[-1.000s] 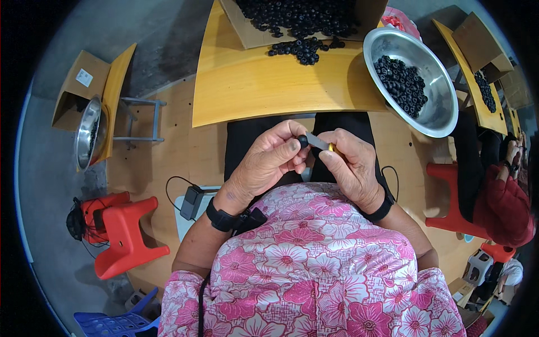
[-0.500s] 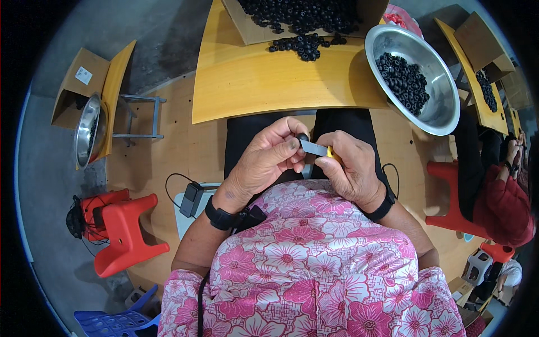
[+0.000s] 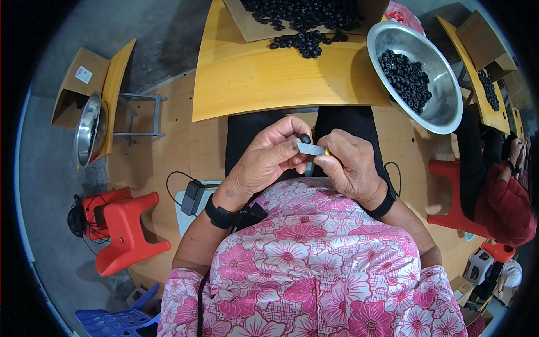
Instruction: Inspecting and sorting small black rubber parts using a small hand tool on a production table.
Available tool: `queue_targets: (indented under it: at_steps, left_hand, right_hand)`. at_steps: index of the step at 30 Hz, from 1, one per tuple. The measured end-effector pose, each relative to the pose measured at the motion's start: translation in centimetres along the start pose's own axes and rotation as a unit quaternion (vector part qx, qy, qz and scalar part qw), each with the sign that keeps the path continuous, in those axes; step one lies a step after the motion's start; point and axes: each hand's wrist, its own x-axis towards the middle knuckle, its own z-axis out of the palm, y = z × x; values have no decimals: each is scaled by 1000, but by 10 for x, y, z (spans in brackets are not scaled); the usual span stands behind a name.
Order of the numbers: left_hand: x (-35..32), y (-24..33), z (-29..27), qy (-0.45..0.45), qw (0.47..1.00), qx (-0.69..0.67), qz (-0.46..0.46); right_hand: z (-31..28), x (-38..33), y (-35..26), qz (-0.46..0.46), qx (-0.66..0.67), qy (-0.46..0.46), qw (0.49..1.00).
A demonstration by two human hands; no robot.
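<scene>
Over my lap, my left hand [image 3: 269, 150] pinches a small round black rubber-like part [image 3: 304, 138] between thumb and fingers. My right hand [image 3: 351, 163] is closed around the yellow handle of a utility knife [image 3: 312, 149]. Its flat grey blade points left, with the tip at my left thumb and just below the black part. Whether the edge touches the part I cannot tell. Ahead on the yellow table [image 3: 269, 84], more such ring-shaped black parts [image 3: 306, 44] spill from a cardboard box [image 3: 238, 22]. Several others lie in a steel bowl [image 3: 449, 112] at the table's right corner.
A pink bag [image 3: 412, 19] sits behind the bowl. On my left are a red plastic stool [image 3: 123, 230], a blue plastic chair [image 3: 112, 320] and a side table with another steel bowl [image 3: 87, 132]. A person in a red top [image 3: 502, 210] sits at the right.
The knife blade has shifted slightly left and down across the black part, exposing more of it. Both hands stay in nearly the same place.
</scene>
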Motion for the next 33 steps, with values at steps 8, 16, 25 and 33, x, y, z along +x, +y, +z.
queue_targets:
  at_steps: [8, 16, 25, 33]
  left_hand:
    - [-1, 1, 1, -9, 1000, 0, 4]
    - [-2, 1, -1, -14, 1000, 5, 14]
    - [-4, 4, 0, 8, 999, 46, 7]
    - [-3, 0, -7, -15, 999, 47, 8]
  right_hand:
    - [3, 0, 3, 2, 2, 1, 1000]
    - [3, 1, 1, 6, 0, -1, 1000]
    - [3, 1, 1, 8, -8, -8, 1000]
    - [2, 0, 3, 8, -15, -24, 1000]
